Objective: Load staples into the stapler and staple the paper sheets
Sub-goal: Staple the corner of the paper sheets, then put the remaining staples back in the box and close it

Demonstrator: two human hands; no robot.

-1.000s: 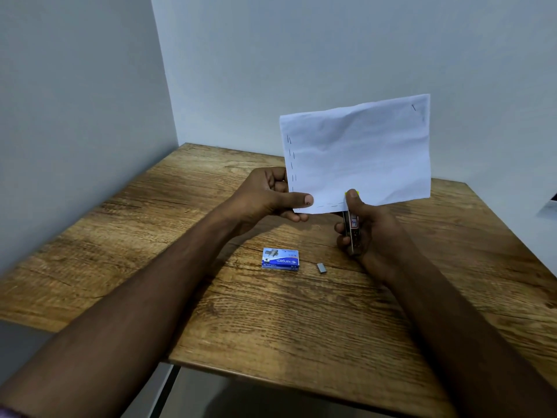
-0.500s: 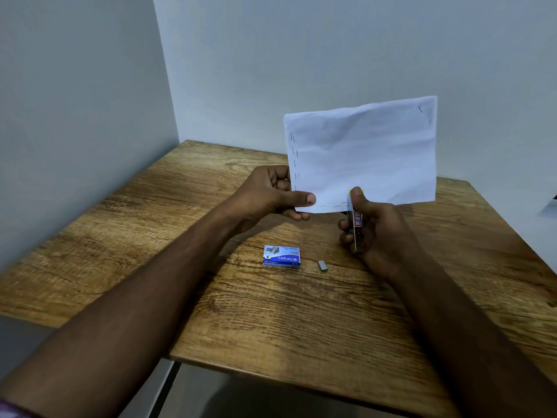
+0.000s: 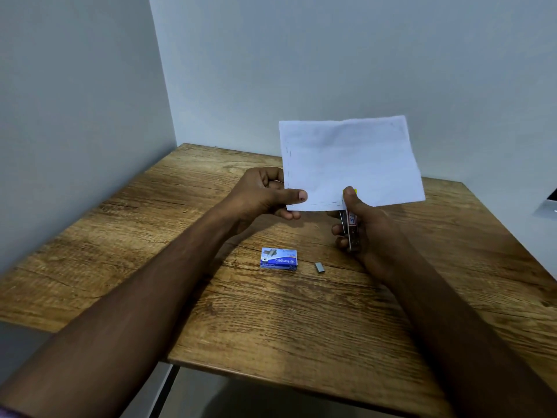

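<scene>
White paper sheets (image 3: 349,161) stand upright above the wooden table (image 3: 301,321), with rows of staples along their left and bottom edges. My left hand (image 3: 265,194) pinches the sheets at the bottom left corner, thumb in front. My right hand (image 3: 361,224) grips a small stapler (image 3: 350,229), its jaw set over the bottom edge of the sheets, thumb pressing on top. A blue staple box (image 3: 278,258) lies on the table below the hands. Next to the box lies a short loose strip of staples (image 3: 319,267).
The table stands in a corner between two pale walls. Its left and front edges drop off to the floor. A white object (image 3: 550,206) shows at the far right edge of the view.
The sheets and both hands have stayed nearly in place; the view has shifted slightly. My right thumb sits a little higher over the stapler at the paper's bottom edge.
</scene>
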